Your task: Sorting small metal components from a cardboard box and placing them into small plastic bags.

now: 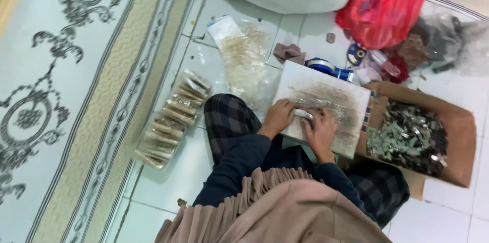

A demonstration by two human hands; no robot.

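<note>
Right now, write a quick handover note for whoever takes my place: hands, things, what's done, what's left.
Left hand and right hand both press a small clear packet on the white board across the lap.
Done: filled packets lie in rows on the floor to the left.
Left: the cardboard box on the right holds many loose small pieces; a heap of empty clear bags lies ahead.

light: bright, even | shadows: soft, faint | focus: slightly soft | glare: mild on tiles
</note>
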